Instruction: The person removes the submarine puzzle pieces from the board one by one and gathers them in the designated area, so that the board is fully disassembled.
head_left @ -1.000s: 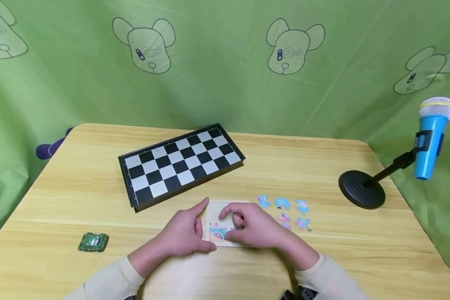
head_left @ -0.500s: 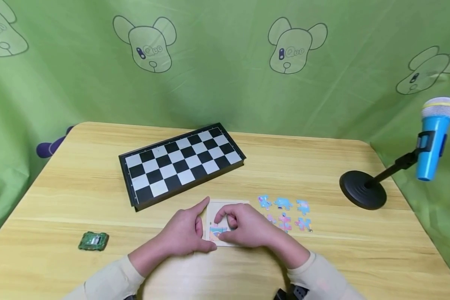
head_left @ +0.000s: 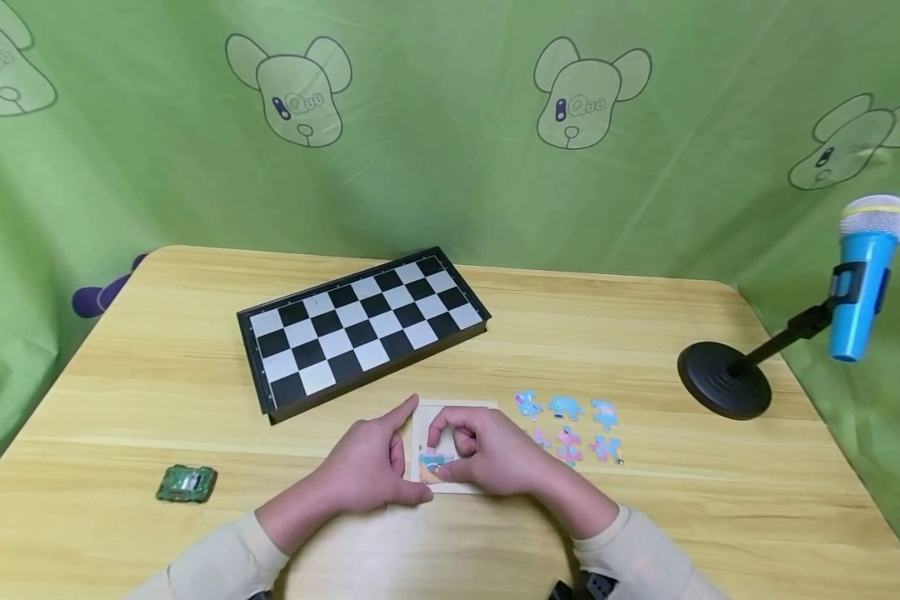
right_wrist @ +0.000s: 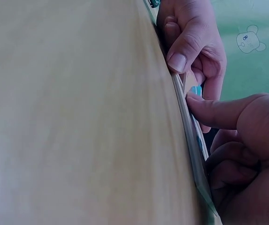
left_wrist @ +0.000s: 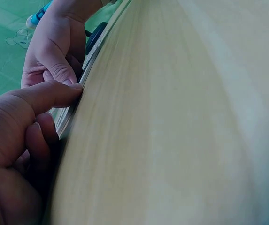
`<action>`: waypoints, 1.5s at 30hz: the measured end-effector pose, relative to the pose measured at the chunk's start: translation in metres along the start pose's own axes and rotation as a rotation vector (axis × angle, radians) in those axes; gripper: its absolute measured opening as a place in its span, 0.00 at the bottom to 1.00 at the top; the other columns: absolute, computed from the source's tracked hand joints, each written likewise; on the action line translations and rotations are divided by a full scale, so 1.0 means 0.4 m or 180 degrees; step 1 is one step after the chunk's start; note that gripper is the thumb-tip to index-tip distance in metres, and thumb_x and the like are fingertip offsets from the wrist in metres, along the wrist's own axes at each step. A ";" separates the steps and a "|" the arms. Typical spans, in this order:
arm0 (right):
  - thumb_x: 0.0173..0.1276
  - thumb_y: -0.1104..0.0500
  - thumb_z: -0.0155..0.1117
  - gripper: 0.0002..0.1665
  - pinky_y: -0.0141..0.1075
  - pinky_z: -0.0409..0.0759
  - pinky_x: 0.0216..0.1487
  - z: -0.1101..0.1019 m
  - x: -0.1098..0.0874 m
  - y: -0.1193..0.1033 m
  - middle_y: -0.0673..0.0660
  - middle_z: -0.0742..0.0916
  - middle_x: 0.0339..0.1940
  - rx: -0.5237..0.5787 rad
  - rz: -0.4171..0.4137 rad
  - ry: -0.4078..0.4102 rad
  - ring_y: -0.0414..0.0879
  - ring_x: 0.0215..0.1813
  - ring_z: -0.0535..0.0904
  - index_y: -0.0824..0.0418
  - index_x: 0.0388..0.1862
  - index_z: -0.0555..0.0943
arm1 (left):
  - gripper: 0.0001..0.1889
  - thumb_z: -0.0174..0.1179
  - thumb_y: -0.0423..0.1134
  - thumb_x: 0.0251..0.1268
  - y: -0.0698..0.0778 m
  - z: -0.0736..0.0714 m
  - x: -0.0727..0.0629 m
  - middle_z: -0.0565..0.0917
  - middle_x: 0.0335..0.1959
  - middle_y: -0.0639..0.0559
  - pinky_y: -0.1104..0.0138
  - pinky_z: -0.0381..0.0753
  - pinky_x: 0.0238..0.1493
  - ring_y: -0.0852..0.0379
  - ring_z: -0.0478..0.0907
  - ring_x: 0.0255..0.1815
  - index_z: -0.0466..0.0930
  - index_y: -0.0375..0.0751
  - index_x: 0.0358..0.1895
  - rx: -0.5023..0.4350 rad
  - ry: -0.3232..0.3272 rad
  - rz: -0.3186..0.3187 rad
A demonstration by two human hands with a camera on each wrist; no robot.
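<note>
In the head view a small pale puzzle tray lies on the wooden table. My left hand holds its left side, thumb at the near corner and index finger towards the far corner. Over the tray, my right hand pinches a colourful puzzle piece between thumb and bent index finger, at the near left corner. The right wrist view shows this piece tilted up beside the left thumb. My right hand hides the tray's right part. Several loose jigsaw pieces lie right of the tray.
A folded black-and-white chessboard lies behind the tray. At the left is a green toy car. A blue microphone on a black stand stands at the right. A green curtain hangs behind the table.
My right hand has shifted slightly left over the tray, uncovering another loose pink piece on the table. The piece in the near left corner now sits tilted. My left hand has stayed in place.
</note>
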State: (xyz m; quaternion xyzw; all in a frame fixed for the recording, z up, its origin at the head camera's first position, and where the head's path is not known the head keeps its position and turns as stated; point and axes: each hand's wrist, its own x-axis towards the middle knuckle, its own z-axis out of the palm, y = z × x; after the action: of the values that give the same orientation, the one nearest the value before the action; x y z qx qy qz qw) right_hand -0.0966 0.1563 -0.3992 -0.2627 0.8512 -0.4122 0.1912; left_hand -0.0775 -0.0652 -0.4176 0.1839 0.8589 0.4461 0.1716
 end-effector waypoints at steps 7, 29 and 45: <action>0.57 0.61 0.79 0.17 0.33 0.69 0.35 -0.003 -0.006 -0.005 0.44 0.61 0.16 0.0019 0.0076 0.0044 0.38 0.23 0.58 0.48 0.42 0.84 | 0.62 0.81 0.47 0.39 0.000 0.001 0.000 0.77 0.17 0.59 0.65 0.76 0.26 0.60 0.75 0.18 0.53 0.35 0.79 0.0041 -0.0016 0.0001; 0.54 0.55 0.81 0.13 0.31 0.65 0.25 -0.008 -0.024 -0.018 0.42 0.62 0.12 -0.0246 0.0009 0.0166 0.35 0.17 0.56 0.51 0.35 0.85 | 0.62 0.81 0.48 0.40 0.007 -0.002 0.000 0.76 0.17 0.59 0.65 0.75 0.26 0.60 0.74 0.19 0.53 0.36 0.79 0.0043 -0.0038 -0.0046; 0.51 0.53 0.83 0.15 0.34 0.73 0.38 -0.062 -0.132 0.003 0.43 0.60 0.14 -0.0164 0.0365 0.0520 0.36 0.21 0.56 0.48 0.37 0.85 | 0.63 0.82 0.47 0.38 0.005 0.002 0.001 0.76 0.16 0.59 0.66 0.77 0.30 0.60 0.75 0.18 0.52 0.35 0.79 0.0039 0.0005 0.0001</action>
State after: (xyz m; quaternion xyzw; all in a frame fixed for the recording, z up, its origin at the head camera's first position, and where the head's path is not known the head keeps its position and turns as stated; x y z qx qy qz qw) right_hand -0.0689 0.2037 -0.3796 -0.1840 0.8878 -0.3986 0.1377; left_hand -0.0770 -0.0634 -0.4164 0.1848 0.8617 0.4410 0.1698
